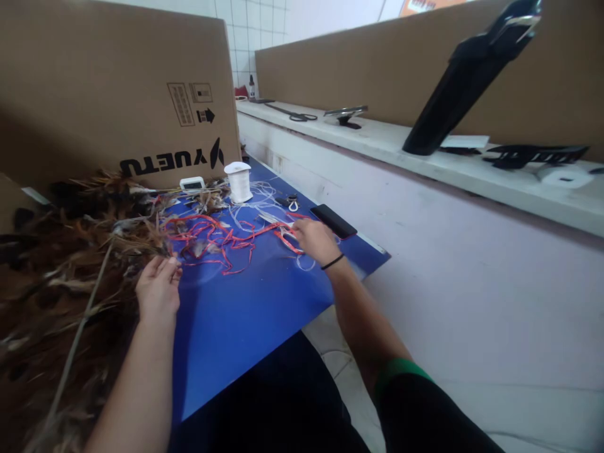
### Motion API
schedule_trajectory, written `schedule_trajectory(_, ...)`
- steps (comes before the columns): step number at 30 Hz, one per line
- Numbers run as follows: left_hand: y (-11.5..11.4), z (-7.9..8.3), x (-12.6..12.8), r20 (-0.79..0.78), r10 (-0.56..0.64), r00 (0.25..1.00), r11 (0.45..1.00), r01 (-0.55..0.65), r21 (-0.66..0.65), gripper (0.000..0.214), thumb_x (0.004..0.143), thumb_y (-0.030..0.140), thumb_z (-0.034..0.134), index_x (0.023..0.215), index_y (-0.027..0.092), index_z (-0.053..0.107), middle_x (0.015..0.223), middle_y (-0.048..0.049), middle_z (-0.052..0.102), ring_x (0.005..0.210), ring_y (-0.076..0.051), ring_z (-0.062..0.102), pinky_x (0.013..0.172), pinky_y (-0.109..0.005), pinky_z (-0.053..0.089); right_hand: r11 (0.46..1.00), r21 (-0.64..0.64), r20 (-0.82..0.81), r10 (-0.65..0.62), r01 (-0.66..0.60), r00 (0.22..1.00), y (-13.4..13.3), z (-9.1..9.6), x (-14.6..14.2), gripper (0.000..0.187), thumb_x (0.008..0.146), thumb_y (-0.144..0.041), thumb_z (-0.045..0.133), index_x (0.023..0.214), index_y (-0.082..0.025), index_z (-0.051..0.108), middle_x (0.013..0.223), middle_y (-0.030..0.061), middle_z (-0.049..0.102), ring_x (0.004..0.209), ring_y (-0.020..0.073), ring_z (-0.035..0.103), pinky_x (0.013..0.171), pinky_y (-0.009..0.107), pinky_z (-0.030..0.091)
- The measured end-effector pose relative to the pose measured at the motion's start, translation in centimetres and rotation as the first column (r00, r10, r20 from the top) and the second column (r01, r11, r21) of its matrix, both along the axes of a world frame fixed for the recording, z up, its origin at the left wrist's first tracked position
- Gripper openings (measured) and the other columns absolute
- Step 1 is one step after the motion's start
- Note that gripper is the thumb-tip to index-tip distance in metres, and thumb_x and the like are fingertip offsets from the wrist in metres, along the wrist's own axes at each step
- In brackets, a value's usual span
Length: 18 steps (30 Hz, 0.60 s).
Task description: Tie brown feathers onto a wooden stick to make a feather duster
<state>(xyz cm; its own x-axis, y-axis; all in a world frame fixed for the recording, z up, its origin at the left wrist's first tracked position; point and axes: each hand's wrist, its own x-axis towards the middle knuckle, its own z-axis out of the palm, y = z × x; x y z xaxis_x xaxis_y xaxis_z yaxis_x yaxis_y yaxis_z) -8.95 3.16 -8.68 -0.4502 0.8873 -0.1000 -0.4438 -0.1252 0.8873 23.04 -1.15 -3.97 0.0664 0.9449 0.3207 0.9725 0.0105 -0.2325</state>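
My left hand (159,284) is closed in a pinch beside a mass of brown feathers (70,283) on the left; what its fingertips hold, if anything, is too small to make out. On the blue table (236,308), my right hand (317,241) has its fingers curled at the red handles of a pair of scissors (287,239), whose blades point away to the left. Tangled red ribbon (226,239) lies between my hands. Behind it stands a white spool (238,182), with loose clear line (259,201) around it.
A black phone (334,220) lies by the table's right edge. A small white device (192,184) sits near a large cardboard box (117,88). On the white ledge are a hair clipper (448,94), another pair of scissors (302,116) and a black clip (538,155).
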Motion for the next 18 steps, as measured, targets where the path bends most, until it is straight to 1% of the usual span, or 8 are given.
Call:
schedule_trajectory(2,0.0,0.0,0.3,-0.013,-0.028,1.0,1.0,0.028,-0.001,0.032,0.051,0.007,0.071,0.078,0.017,0.056,0.07,0.001,0.062,0.058,-0.008,0.058,0.056,-0.019,0.046,0.986,-0.031,0.034,-0.162,0.163,0.986,-0.1,-0.9,3.3,0.024,0.084,-0.014,0.044,0.093,-0.019,0.065,0.099,0.0093,0.066,0.09,0.021,0.061,0.076,0.03,0.043)
schedule_trajectory(3,0.0,-0.1,0.4,-0.023,-0.041,0.999,0.999,0.041,-0.002,0.032,0.051,0.008,0.071,0.077,0.016,0.056,0.07,0.0006,0.062,0.058,-0.008,0.058,0.055,-0.019,0.046,0.981,-0.045,0.017,-0.189,0.19,0.982,-0.1,-1.4,4.5,0.023,0.083,-0.015,0.045,0.092,-0.019,0.066,0.099,0.0089,0.066,0.09,0.0206,0.061,0.077,0.029,0.043)
schedule_trajectory(6,-0.1,-0.2,0.7,-0.054,-0.085,0.995,0.996,0.085,-0.01,0.031,0.05,0.011,0.072,0.076,0.015,0.056,0.071,-0.0013,0.063,0.056,-0.008,0.057,0.054,-0.019,0.045,0.989,-0.048,-0.142,-0.144,0.138,0.979,0.5,-2.5,5.9,0.026,0.084,-0.031,0.051,0.103,-0.018,0.062,0.096,0.0073,0.067,0.087,0.0181,0.061,0.076,0.027,0.044)
schedule_trajectory(8,-0.2,-0.2,0.8,-0.071,-0.112,0.991,0.994,0.111,-0.012,0.032,0.049,0.012,0.073,0.075,0.014,0.056,0.072,-0.0021,0.064,0.056,-0.008,0.057,0.054,-0.02,0.045,0.997,-0.019,-0.182,-0.077,0.075,0.98,1.1,-2.8,5.5,0.044,0.08,-0.043,0.055,0.117,-0.018,0.055,0.1,0.0084,0.065,0.087,0.0182,0.061,0.076,0.028,0.045)
schedule_trajectory(10,-0.3,-0.2,0.8,-0.079,-0.125,0.989,0.992,0.124,-0.017,0.034,0.047,0.014,0.075,0.076,0.014,0.057,0.073,-0.0019,0.064,0.056,-0.008,0.057,0.054,-0.02,0.044,0.999,-0.032,-0.123,-0.002,-0.002,0.992,1.8,-2.8,4.4,0.055,0.076,-0.045,0.061,0.123,-0.019,0.051,0.106,0.01,0.063,0.09,0.0192,0.06,0.077,0.029,0.045)
schedule_trajectory(12,-0.3,-0.3,0.8,-0.083,-0.125,0.989,0.992,0.123,-0.025,0.036,0.046,0.016,0.076,0.076,0.014,0.057,0.072,-0.0017,0.064,0.056,-0.008,0.056,0.054,-0.02,0.044,0.991,-0.114,-0.018,0.065,-0.066,0.998,2.7,-2.5,3.4,0.046,0.076,-0.041,0.063,0.116,-0.019,0.057,0.106,0.011,0.063,0.091,0.0199,0.06,0.078,0.028,0.044)
schedule_trajectory(15,-0.3,-0.4,0.8,-0.077,-0.121,0.99,0.992,0.119,-0.032,0.037,0.044,0.016,0.077,0.076,0.014,0.058,0.073,-0.0021,0.065,0.056,-0.008,0.056,0.053,-0.02,0.043,0.973,-0.224,0.137,0.08,-0.048,0.987,4.1,-1.6,2.1,0.023,0.081,-0.034,0.057,0.089,-0.016,0.068,0.094,0.0131,0.066,0.089,0.0211,0.061,0.077,0.028,0.044)
schedule_trajectory(18,-0.3,-0.4,0.9,-0.065,-0.125,0.99,0.992,0.122,-0.042,0.039,0.042,0.015,0.077,0.077,0.014,0.058,0.07,-0.0011,0.064,0.055,-0.008,0.056,0.053,-0.02,0.042,0.983,-0.18,0.138,0.068,-0.042,0.988,6.1,0.0,0.9,0.021,0.083,-0.029,0.054,0.082,-0.014,0.069,0.084,0.0132,0.068,0.084,0.0216,0.063,0.075,0.029,0.045)
